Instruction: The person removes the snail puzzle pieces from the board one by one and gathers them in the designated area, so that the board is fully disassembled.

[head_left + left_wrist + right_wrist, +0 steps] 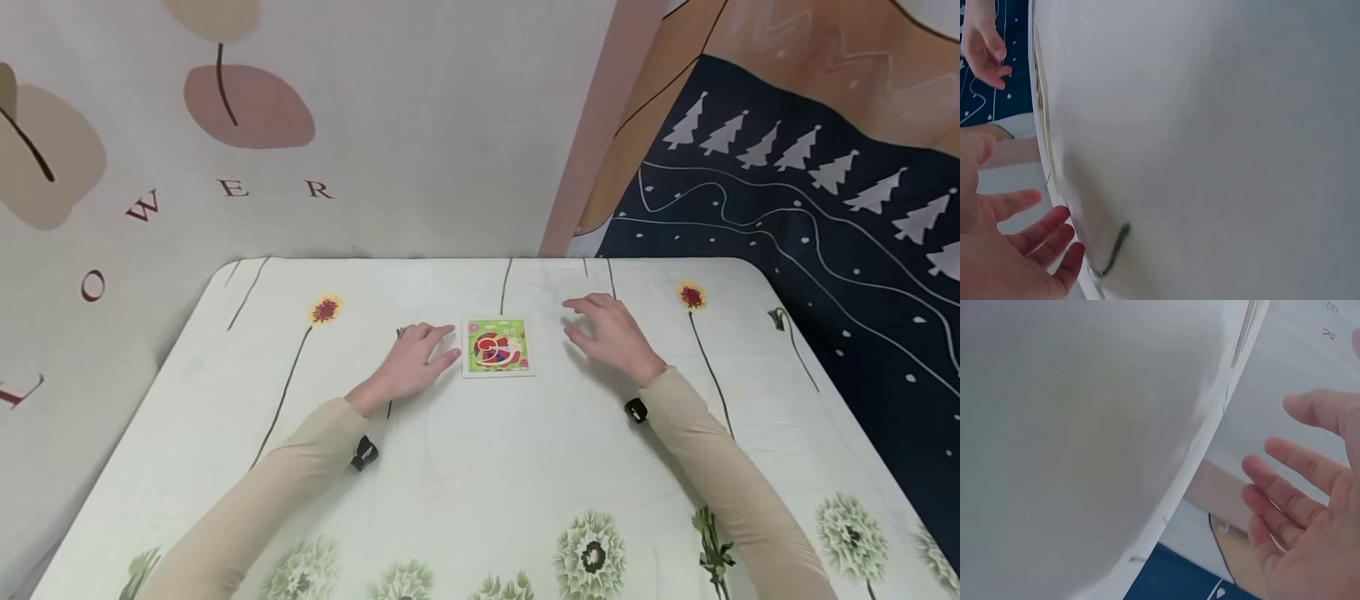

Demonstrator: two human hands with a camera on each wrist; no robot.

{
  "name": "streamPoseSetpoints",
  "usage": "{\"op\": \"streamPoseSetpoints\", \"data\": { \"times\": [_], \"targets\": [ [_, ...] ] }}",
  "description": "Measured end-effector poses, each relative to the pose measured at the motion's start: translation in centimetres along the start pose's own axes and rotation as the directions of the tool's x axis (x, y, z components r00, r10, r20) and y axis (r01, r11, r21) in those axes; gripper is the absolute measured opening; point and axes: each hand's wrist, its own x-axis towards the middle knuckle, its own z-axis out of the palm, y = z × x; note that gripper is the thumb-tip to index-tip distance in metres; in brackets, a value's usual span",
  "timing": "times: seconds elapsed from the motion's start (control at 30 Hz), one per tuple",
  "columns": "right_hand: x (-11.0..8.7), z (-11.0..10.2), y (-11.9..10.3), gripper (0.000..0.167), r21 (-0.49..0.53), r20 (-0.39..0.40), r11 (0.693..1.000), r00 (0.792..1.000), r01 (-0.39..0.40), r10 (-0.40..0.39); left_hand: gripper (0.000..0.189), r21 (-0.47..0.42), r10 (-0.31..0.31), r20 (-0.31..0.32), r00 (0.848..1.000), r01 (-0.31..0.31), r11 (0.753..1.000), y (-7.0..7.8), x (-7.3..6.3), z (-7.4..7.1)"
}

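A small square wooden puzzle board lies flat near the middle of the table, showing a red, blue and white snail picture on a green ground. Just left of it is my left hand, thumb and forefinger spread, fingertips close to the board's left edge. My right hand hovers off the board's right side, fingers loosely bent with a gap between thumb and forefinger. Nothing is held in either hand. In the left wrist view the left fingers are relaxed, as are the right fingers in the right wrist view.
A white cloth printed with flowers covers the table. Behind it hangs a pale backdrop with lettering, and a dark cloth with tree prints stands at the right. Each wrist carries a small black camera.
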Motion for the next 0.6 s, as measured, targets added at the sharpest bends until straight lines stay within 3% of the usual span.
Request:
{"op": "streamPoseSetpoints", "data": {
  "times": [0.23,0.43,0.6],
  "targets": [
    [1.1,0.9,-1.3,0.037,0.022,-0.022,0.999,0.999,0.038,-0.038,0.055,-0.141,0.023,0.067,0.998,-0.013,0.990,0.7,0.7,0.8],
    [2.0,1.5,-2.3,0.036,0.037,-0.003,0.998,0.999,0.047,-0.047,0.052,-0.139,0.102,0.133,0.986,-0.083,0.987,0.7,1.5,1.0],
    [2.7,1.9,-3.2,0.034,0.067,0.013,0.996,0.998,0.055,-0.056,0.051,-0.134,0.159,0.152,0.976,-0.139,0.981,0.1,2.0,1.2]
  ]
}}
